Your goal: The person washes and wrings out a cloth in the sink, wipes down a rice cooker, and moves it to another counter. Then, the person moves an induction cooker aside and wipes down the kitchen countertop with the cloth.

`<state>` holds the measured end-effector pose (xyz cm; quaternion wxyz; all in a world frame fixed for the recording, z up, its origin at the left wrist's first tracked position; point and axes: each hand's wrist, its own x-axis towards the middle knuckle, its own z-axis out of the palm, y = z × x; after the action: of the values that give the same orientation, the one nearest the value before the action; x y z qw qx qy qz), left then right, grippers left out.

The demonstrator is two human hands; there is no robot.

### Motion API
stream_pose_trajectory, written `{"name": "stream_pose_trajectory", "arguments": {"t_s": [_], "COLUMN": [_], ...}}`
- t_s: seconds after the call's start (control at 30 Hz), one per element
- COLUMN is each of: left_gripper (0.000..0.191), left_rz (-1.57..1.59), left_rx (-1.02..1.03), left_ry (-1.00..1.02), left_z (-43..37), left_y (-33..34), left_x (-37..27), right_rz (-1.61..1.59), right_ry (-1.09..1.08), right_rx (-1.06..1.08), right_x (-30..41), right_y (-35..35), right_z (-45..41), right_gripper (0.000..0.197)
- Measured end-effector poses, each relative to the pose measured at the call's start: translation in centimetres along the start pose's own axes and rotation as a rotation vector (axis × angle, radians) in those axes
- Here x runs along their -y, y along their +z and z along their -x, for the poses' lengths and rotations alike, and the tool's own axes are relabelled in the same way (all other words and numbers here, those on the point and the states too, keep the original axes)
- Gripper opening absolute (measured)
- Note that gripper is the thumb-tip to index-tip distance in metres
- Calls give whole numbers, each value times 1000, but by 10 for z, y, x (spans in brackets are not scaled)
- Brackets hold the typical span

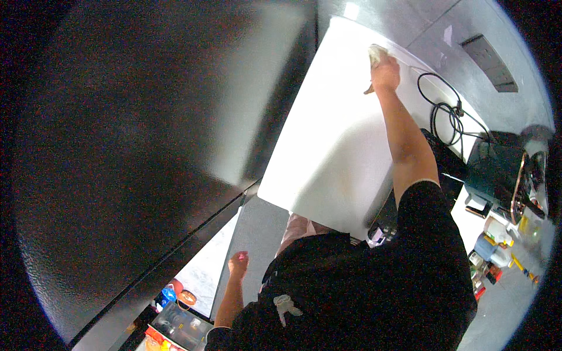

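At the far side of the white countertop (333, 105), my right hand (386, 74) grips a pale, crumpled cloth (376, 53). The cloth lies against the surface, close to the back edge by the wall. A darker corner of it sticks out below the fingers. My left hand (238, 264) hangs low beside my body, above the grey cabinet side (259, 232). Its fingers are curled in, and no object shows in them. My arm and dark shirt hide part of the counter's right side.
A large dark, textured appliance panel (131, 109) stands along the left. A coiled black cable (448, 118) lies at the counter's back right, near a black appliance (496, 162). Several bottles (496, 232) stand farther right. A wall outlet plate (491, 62) is above; a clear bin (180, 324) sits low left.
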<state>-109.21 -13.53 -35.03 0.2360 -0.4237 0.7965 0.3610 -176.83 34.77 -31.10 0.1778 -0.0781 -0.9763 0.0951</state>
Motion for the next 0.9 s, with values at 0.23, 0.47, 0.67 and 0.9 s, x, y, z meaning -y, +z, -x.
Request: {"name": "stream_pose_trajectory", "arguments": {"t_s": [0.23, 0.47, 0.67, 0.9], "left_gripper": [16, 16, 16, 16], "left_rz": [265, -411, -171, 276], "left_rx": [-66, -325, -420, -73], "left_ry": [-53, 286, 82, 125], "left_z": [44, 13, -14, -55], "left_y": [13, -45, -83, -37], "left_x": [16, -44, -29, -13], "right_rz": [-288, -315, -388, -423], "right_ry": [-545, -563, -287, -482], "right_rx": [43, 112, -53, 366], "right_x": [118, 37, 51, 34], "right_y": [-15, -33, -46, -44], "right_z": [68, 70, 145, 151], "right_gripper": [25, 31, 20, 28]}}
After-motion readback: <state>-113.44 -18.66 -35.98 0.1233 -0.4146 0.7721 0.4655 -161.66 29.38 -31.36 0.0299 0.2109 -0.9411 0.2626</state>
